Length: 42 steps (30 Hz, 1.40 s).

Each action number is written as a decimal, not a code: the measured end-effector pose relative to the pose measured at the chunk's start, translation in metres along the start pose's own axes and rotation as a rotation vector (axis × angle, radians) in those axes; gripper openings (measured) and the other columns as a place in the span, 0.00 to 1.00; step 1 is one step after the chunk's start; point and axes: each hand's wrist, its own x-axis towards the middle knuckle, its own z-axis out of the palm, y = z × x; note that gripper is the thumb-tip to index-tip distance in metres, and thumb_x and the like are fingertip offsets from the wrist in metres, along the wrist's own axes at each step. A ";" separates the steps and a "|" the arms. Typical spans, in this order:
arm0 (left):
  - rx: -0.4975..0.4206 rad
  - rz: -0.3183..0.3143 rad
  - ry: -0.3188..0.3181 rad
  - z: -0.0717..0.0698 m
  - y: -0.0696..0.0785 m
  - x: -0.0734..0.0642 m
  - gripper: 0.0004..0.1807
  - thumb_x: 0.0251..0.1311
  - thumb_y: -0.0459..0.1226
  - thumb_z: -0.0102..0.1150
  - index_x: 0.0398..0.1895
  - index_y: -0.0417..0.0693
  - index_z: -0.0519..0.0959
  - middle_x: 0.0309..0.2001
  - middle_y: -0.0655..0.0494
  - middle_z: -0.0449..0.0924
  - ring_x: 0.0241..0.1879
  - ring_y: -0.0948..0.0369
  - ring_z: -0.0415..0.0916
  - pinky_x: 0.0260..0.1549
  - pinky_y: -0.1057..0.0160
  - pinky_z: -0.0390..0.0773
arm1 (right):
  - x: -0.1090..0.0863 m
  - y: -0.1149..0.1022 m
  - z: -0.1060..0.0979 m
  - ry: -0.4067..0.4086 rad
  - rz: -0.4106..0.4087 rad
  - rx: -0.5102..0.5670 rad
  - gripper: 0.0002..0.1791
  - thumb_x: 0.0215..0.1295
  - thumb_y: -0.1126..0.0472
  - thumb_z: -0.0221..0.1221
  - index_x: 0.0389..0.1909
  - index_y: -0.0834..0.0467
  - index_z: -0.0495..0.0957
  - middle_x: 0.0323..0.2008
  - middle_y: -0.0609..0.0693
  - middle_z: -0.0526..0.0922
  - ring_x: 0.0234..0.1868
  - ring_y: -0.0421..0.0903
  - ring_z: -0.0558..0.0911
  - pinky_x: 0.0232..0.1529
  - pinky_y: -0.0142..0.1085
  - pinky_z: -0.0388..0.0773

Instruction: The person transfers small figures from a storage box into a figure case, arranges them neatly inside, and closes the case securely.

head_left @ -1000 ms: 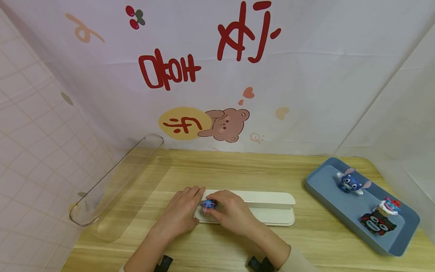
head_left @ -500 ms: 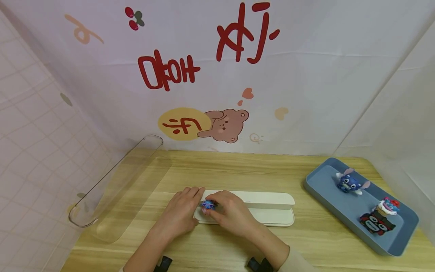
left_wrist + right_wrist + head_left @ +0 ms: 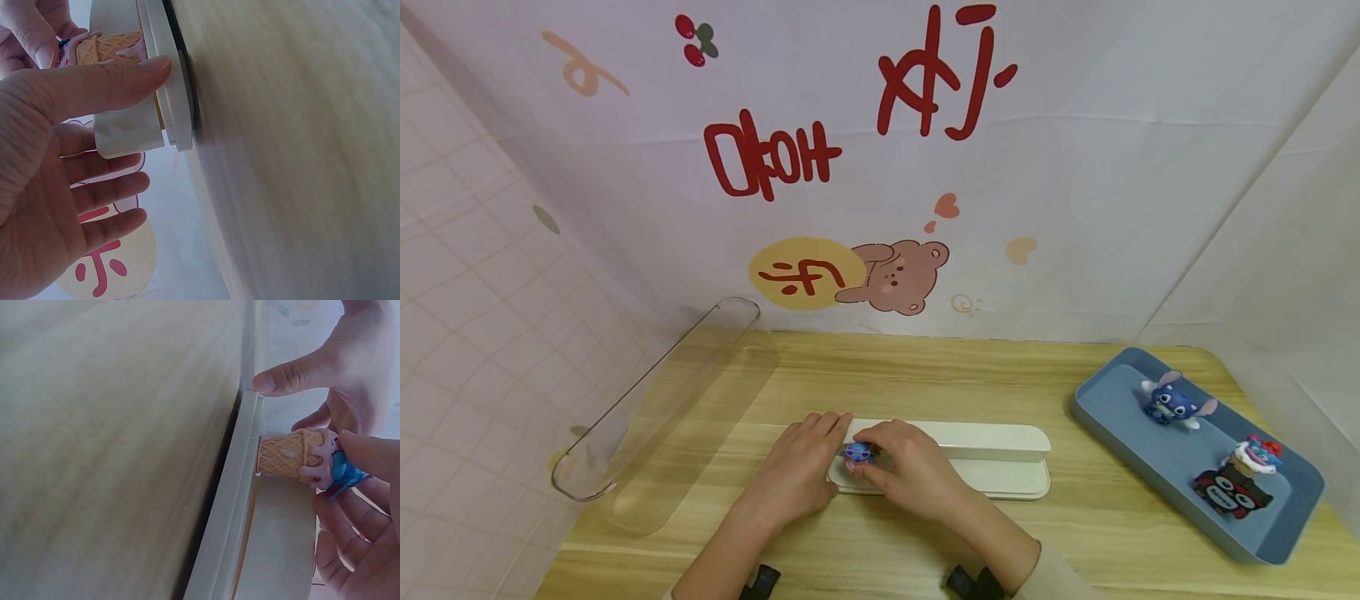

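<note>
A white two-level display stand point(image 3: 1000, 477) lies lengthwise on the wooden table. At its left end, on the lower step, a small figurine point(image 3: 859, 452) stands upright. It has a blue head and a waffle-cone body point(image 3: 284, 456) with pink drips. My right hand point(image 3: 917, 468) pinches the figurine's upper part between thumb and fingers. My left hand point(image 3: 801, 462) holds the stand's left end, its thumb point(image 3: 112, 84) against the front edge and its fingers round behind the raised step. In the right wrist view the cone's base meets the stand's surface.
To the right, a blue-grey tray point(image 3: 1138, 467) holds a blue winged figurine point(image 3: 1172, 404), an ice-cream-cone figurine point(image 3: 1255, 457) and a dark red-and-black owl-like piece point(image 3: 1232, 492). A long transparent cover point(image 3: 685, 425) lies at the left. A printed white cloth point(image 3: 1075, 183) rises behind the table.
</note>
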 end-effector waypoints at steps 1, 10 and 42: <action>0.001 0.001 0.002 0.000 0.000 0.000 0.50 0.39 0.32 0.85 0.71 0.35 0.72 0.62 0.47 0.77 0.60 0.49 0.74 0.60 0.44 0.76 | 0.000 0.000 0.000 0.002 -0.001 -0.003 0.17 0.64 0.57 0.74 0.51 0.58 0.87 0.48 0.46 0.89 0.50 0.41 0.85 0.53 0.40 0.83; 0.003 -0.002 -0.004 0.000 0.000 0.000 0.51 0.39 0.33 0.85 0.71 0.36 0.72 0.62 0.47 0.77 0.60 0.49 0.74 0.60 0.44 0.76 | 0.000 0.001 -0.001 0.010 -0.019 -0.017 0.17 0.65 0.56 0.74 0.52 0.58 0.86 0.48 0.46 0.89 0.50 0.41 0.85 0.53 0.40 0.83; -0.028 -0.014 -0.011 0.000 0.001 0.000 0.52 0.38 0.32 0.86 0.72 0.35 0.71 0.63 0.45 0.77 0.61 0.48 0.74 0.62 0.43 0.75 | -0.034 0.019 -0.077 0.305 -0.142 -0.239 0.30 0.59 0.58 0.75 0.61 0.61 0.79 0.55 0.52 0.85 0.54 0.51 0.84 0.53 0.50 0.82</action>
